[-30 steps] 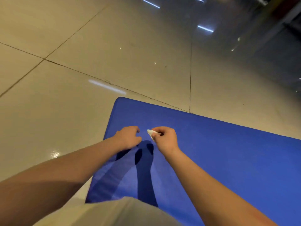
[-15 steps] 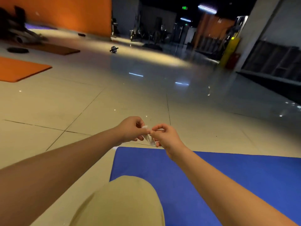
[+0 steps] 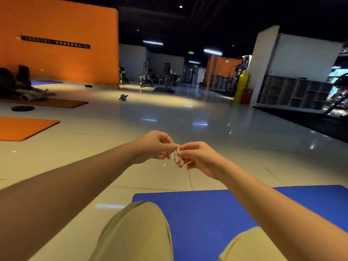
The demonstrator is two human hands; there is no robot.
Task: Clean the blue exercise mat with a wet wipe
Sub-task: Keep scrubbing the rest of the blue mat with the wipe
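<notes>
A second ago both hands were low over the blue mat (image 3: 197,213), with only the right one pinching a small white wad and the left merely close by. Now they have lifted clear of it and met in mid-air at the centre of the view, while the head has tipped up so the mat has slid down to 5 o'clock and the gym floor (image 3: 75,166) fills the middle. The left hand (image 3: 154,146) has joined in. Its grip is nearly closed, thumb and fingertips pinching the wet wipe (image 3: 174,157) from the 9 o'clock side. The right hand (image 3: 199,159) has an equally tight pinch on it from 3 o'clock, with its other fingers curled under. The wipe hangs between the two as a crumpled strip pointing toward 6 o'clock, touching nothing but the fingers. So the mat is not being wiped at this moment. My reading is that the wipe is being pulled open or turned to a fresh face, and that the hands must come back down to the mat before cleaning goes on. The mat lies flat under the beige trouser knees (image 3: 135,232), its far edge at about 6 o'clock of the hands. An orange mat (image 3: 24,127) lies well apart at 9 o'clock.
</notes>
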